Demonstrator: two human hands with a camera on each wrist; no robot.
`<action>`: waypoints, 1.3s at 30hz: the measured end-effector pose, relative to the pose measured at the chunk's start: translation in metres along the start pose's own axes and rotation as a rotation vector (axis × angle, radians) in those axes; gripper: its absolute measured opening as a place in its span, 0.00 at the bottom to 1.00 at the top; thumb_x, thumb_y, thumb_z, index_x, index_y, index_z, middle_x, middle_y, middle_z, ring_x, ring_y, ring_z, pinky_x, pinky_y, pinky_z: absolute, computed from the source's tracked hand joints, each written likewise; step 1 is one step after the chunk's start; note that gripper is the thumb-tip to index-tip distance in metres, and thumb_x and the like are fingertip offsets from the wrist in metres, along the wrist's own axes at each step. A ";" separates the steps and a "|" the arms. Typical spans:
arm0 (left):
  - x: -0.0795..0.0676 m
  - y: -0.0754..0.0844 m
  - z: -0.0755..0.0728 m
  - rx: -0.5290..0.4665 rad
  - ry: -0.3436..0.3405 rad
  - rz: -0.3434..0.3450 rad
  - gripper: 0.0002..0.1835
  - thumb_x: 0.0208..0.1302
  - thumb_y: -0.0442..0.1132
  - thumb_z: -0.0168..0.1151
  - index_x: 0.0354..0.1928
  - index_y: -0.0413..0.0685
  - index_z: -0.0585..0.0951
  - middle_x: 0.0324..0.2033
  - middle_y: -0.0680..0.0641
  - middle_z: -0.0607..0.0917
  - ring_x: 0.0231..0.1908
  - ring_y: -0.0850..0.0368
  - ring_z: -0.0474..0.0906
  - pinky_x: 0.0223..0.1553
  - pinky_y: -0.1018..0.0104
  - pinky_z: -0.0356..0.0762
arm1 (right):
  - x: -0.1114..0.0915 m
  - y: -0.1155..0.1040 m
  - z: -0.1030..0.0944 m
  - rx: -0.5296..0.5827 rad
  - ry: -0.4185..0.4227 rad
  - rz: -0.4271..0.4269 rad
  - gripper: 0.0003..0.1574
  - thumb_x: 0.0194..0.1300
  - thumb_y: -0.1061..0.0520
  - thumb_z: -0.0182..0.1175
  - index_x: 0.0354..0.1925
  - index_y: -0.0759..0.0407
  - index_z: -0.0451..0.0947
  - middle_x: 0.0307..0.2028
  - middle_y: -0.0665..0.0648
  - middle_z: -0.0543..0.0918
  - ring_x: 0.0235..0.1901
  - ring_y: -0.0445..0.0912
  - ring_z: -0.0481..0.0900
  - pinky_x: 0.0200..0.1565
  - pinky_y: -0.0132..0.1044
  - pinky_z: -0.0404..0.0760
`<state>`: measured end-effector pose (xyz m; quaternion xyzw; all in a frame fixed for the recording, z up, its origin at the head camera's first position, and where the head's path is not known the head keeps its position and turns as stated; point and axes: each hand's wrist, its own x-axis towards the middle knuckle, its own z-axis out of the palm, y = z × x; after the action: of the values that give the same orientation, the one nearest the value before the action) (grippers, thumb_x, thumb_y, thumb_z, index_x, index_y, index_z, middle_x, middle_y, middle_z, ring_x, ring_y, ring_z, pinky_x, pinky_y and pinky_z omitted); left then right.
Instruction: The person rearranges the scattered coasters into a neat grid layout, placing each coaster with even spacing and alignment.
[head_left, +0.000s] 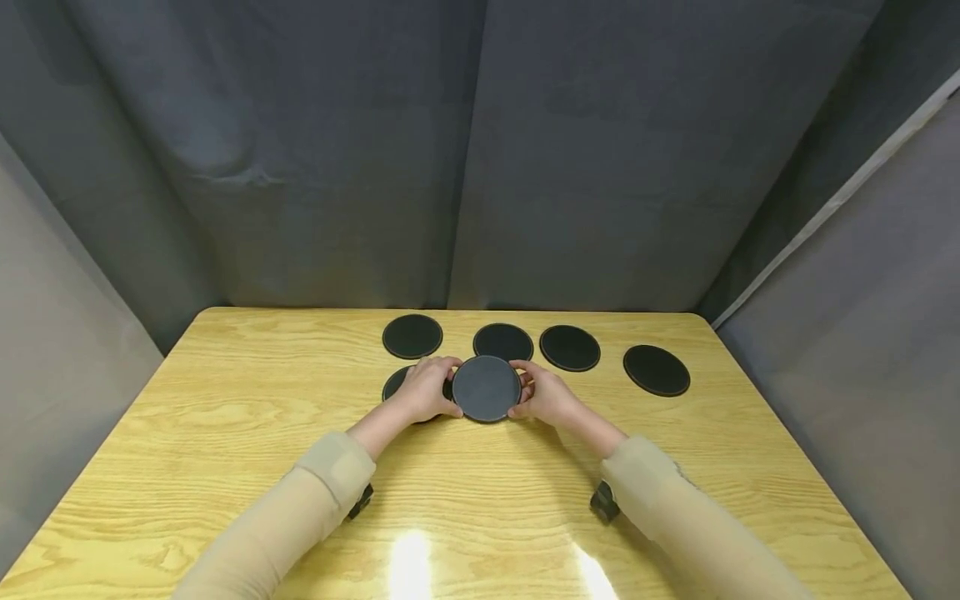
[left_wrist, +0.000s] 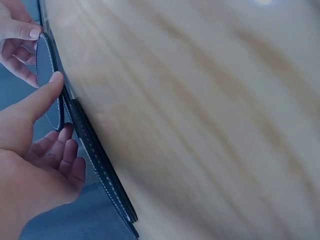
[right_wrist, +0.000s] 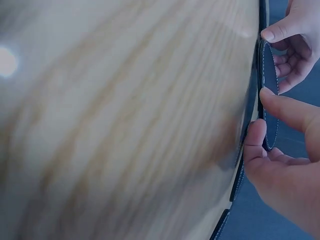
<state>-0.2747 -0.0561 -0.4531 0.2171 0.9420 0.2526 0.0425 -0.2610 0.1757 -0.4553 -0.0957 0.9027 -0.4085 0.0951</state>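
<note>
The left hand (head_left: 424, 390) and right hand (head_left: 552, 398) are pinching a coaster (head_left: 487, 389) by its sides, likely good spots. It is looking light and stiff.

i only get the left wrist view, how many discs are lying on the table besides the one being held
Observer: Besides the held disc, the head view shows five dark discs lying on the table.
Operator: is the left hand in front of any of them up there
Observer: Yes, from the head view one disc is partly hidden by the left hand.
Operator: ok and the one furthest right
Observer: The rightmost disc lies beyond the right hand, apart from the others.
</note>
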 end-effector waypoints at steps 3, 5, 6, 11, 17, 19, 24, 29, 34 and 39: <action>0.000 -0.001 0.001 0.005 -0.007 0.003 0.43 0.40 0.46 0.79 0.61 0.46 0.71 0.41 0.48 0.78 0.50 0.49 0.68 0.53 0.51 0.64 | 0.002 0.003 0.001 -0.016 -0.014 -0.008 0.54 0.40 0.70 0.74 0.66 0.63 0.62 0.39 0.59 0.76 0.29 0.43 0.76 0.30 0.31 0.74; 0.001 -0.002 0.002 0.007 -0.014 0.004 0.43 0.40 0.47 0.79 0.61 0.46 0.72 0.43 0.47 0.78 0.50 0.48 0.68 0.52 0.52 0.64 | 0.003 0.005 0.000 -0.032 -0.021 -0.012 0.54 0.40 0.69 0.75 0.65 0.62 0.63 0.38 0.58 0.77 0.29 0.43 0.74 0.30 0.31 0.74; 0.001 -0.002 0.002 0.003 -0.021 0.002 0.43 0.41 0.47 0.79 0.62 0.46 0.71 0.43 0.47 0.78 0.51 0.48 0.67 0.52 0.52 0.64 | 0.004 0.006 0.000 -0.038 -0.025 -0.016 0.54 0.40 0.69 0.75 0.65 0.62 0.63 0.38 0.58 0.77 0.29 0.43 0.74 0.30 0.32 0.73; 0.002 -0.006 0.002 -0.009 -0.044 -0.005 0.42 0.42 0.47 0.78 0.62 0.47 0.71 0.46 0.47 0.76 0.51 0.49 0.66 0.50 0.52 0.64 | 0.006 0.006 -0.001 -0.074 -0.041 -0.027 0.53 0.41 0.66 0.75 0.65 0.63 0.63 0.37 0.57 0.77 0.29 0.43 0.73 0.31 0.32 0.72; 0.004 -0.004 0.000 -0.020 -0.079 -0.035 0.42 0.43 0.48 0.78 0.63 0.48 0.71 0.49 0.45 0.75 0.54 0.48 0.65 0.52 0.51 0.64 | 0.008 0.005 -0.003 -0.070 -0.059 -0.005 0.52 0.42 0.66 0.75 0.65 0.64 0.63 0.37 0.57 0.76 0.30 0.44 0.72 0.31 0.32 0.72; 0.004 -0.003 -0.001 -0.021 -0.087 -0.042 0.42 0.43 0.48 0.78 0.63 0.48 0.71 0.49 0.45 0.75 0.55 0.47 0.65 0.53 0.50 0.64 | 0.008 0.004 -0.003 -0.074 -0.065 0.000 0.52 0.42 0.66 0.75 0.65 0.64 0.63 0.38 0.58 0.75 0.30 0.44 0.72 0.32 0.32 0.71; 0.001 -0.003 -0.003 -0.002 -0.095 -0.041 0.41 0.43 0.48 0.77 0.62 0.47 0.72 0.48 0.45 0.75 0.54 0.48 0.66 0.53 0.51 0.64 | 0.009 0.002 -0.003 -0.092 -0.088 -0.025 0.51 0.42 0.66 0.75 0.64 0.67 0.64 0.37 0.60 0.74 0.29 0.44 0.70 0.30 0.32 0.69; -0.003 -0.007 -0.005 0.008 -0.100 -0.046 0.40 0.43 0.48 0.78 0.61 0.47 0.73 0.47 0.47 0.76 0.51 0.49 0.66 0.52 0.52 0.64 | 0.010 -0.002 0.002 -0.191 -0.095 -0.087 0.50 0.42 0.63 0.76 0.62 0.71 0.65 0.37 0.60 0.72 0.28 0.44 0.68 0.31 0.32 0.68; -0.007 -0.011 -0.009 0.004 -0.118 -0.051 0.39 0.43 0.47 0.78 0.60 0.47 0.74 0.46 0.47 0.75 0.49 0.51 0.65 0.53 0.52 0.64 | 0.009 -0.005 0.008 -0.270 -0.079 -0.091 0.49 0.42 0.57 0.77 0.60 0.69 0.68 0.42 0.59 0.71 0.35 0.46 0.68 0.38 0.35 0.70; -0.012 -0.014 -0.015 0.003 -0.136 -0.057 0.39 0.43 0.46 0.78 0.59 0.46 0.75 0.47 0.47 0.75 0.50 0.50 0.65 0.55 0.51 0.63 | 0.008 -0.011 0.013 -0.302 -0.080 -0.102 0.48 0.42 0.55 0.78 0.60 0.68 0.69 0.46 0.60 0.73 0.43 0.50 0.71 0.48 0.42 0.73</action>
<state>-0.2718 -0.0788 -0.4474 0.2067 0.9431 0.2343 0.1135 -0.2642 0.1576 -0.4557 -0.1709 0.9433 -0.2684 0.0945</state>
